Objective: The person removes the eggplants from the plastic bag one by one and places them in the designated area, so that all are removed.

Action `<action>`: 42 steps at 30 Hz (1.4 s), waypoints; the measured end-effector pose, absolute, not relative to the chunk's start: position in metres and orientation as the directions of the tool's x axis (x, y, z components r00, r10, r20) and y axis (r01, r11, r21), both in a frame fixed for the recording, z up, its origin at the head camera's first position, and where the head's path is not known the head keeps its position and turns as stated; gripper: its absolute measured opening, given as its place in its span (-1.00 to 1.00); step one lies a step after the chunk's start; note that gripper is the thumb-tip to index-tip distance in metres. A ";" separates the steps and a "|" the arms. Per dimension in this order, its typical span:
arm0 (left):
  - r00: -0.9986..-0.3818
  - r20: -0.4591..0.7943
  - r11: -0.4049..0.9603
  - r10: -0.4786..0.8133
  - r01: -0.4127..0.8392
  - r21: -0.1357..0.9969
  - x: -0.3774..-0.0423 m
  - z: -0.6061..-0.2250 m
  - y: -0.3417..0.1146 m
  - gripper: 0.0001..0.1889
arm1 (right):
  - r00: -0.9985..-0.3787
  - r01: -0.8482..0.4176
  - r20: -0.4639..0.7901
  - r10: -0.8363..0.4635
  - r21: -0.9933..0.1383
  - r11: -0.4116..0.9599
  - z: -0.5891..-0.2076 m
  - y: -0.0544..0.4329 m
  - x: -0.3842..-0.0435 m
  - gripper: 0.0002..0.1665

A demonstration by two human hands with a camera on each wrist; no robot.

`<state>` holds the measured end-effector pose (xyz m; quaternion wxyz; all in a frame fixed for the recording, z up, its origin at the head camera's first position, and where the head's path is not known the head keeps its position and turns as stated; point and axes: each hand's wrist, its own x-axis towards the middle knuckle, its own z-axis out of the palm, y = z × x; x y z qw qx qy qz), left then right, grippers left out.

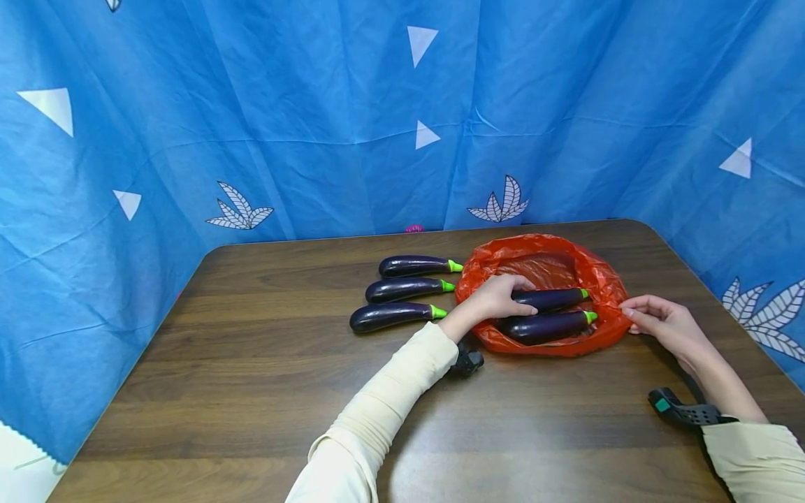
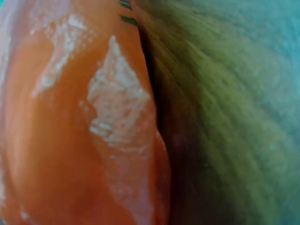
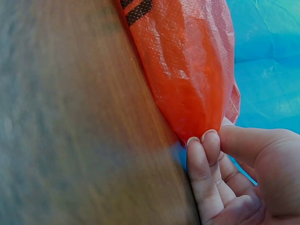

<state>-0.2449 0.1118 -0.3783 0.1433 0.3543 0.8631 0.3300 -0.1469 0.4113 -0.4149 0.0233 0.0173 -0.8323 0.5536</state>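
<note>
A red plastic bag (image 1: 606, 279) lies opened out on the table, with two dark purple eggplants inside: a rear eggplant (image 1: 556, 300) and a front eggplant (image 1: 547, 328). My left hand (image 1: 493, 299) reaches over the bag's left rim and grips the rear eggplant near its blunt end, thumb on the near side, fingers on the far side. At the bag's right edge, my right hand (image 1: 669, 325) pinches the rim. The right wrist view shows its thumb and fingertips (image 3: 211, 140) on the gathered plastic. Close up, the left wrist view holds only red plastic (image 2: 79, 140) and table.
Left of the bag, three more eggplants lie in a stack of rows: a back one (image 1: 415, 265), a middle one (image 1: 405, 289) and a front one (image 1: 390, 316). Their green stems point toward the bag. A blue curtain (image 1: 339, 126) hangs behind the wooden table (image 1: 251, 391).
</note>
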 end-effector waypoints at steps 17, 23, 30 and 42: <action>-0.748 0.181 0.342 0.638 0.486 0.804 -0.240 -0.378 0.105 -0.68 | -0.999 -0.044 0.049 0.003 -0.918 0.394 -0.414 0.411 -0.147 -0.88; -0.784 0.170 0.298 0.598 0.414 0.860 -0.237 -0.375 0.096 -0.66 | -0.999 -0.045 0.051 0.004 -0.918 0.395 -0.414 0.412 -0.147 -0.89; -0.820 0.155 0.250 0.552 0.340 0.907 -0.229 -0.371 0.079 -0.66 | -0.999 -0.041 0.051 0.014 -0.913 0.406 -0.414 0.412 -0.148 -0.89; -0.831 0.174 0.207 0.528 0.325 0.923 -0.219 -0.365 0.055 -0.67 | -0.999 -0.043 0.052 0.011 -0.911 0.409 -0.415 0.411 -0.147 -0.88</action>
